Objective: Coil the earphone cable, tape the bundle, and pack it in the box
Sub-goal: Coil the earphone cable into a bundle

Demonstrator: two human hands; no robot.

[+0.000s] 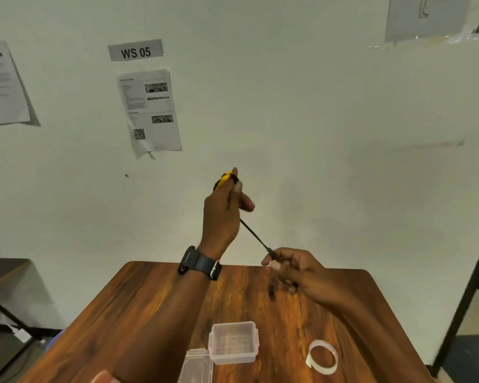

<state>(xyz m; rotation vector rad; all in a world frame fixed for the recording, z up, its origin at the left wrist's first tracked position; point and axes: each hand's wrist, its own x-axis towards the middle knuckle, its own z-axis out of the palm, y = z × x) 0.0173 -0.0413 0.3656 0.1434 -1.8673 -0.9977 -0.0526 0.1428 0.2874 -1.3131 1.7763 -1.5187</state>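
Left hand [223,208] and right hand [293,269] pinch the earphone cable [256,236] taut — box [233,345], tape [322,356] near the tabletop's [150,299] front edge

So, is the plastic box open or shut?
Open: the box shows an empty interior, and its lid lies beside it.

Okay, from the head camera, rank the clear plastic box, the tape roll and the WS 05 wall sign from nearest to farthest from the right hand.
From the right hand:
1. Tape roll, on the table below it, toward the near right.
2. Clear plastic box, on the table down and to the left; close to the tape's distance, so this order is tentative.
3. WS 05 sign, on the wall, upper left.
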